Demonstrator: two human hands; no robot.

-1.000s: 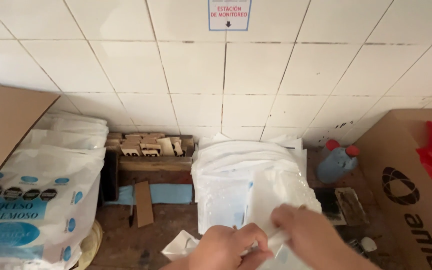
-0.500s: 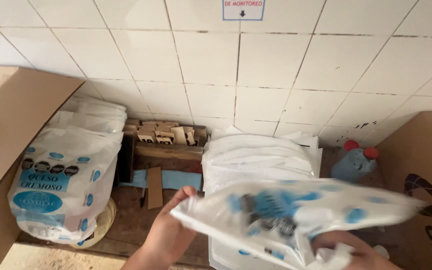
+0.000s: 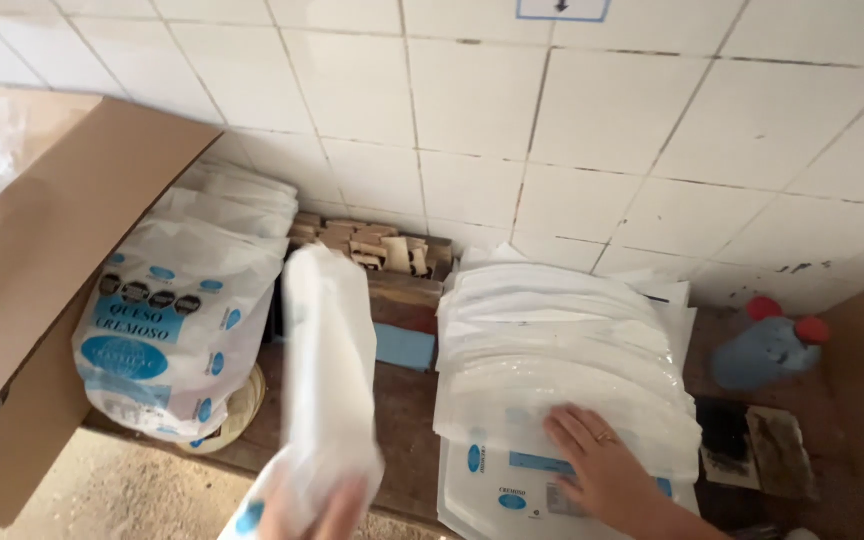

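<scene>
My left hand (image 3: 337,505) shows only its fingertips at the bottom edge, gripping a white plastic bag (image 3: 324,390) that stands upright and blurred in front of me. My right hand (image 3: 597,460) lies flat, fingers spread, on top of a tall stack of white plastic bags (image 3: 562,350) with blue printing, near its front edge. A ring sits on one finger of that hand.
Another pile of printed white bags (image 3: 187,320) leans at the left beside a cardboard box flap (image 3: 52,250). Small wooden blocks (image 3: 367,245) lie against the tiled wall (image 3: 552,130). A blue bottle with red caps (image 3: 767,345) stands at the right.
The bag that both hands held flat in front has swung upright in my left hand. My right hand let go of it and came down on the stack. The view shifted right.
</scene>
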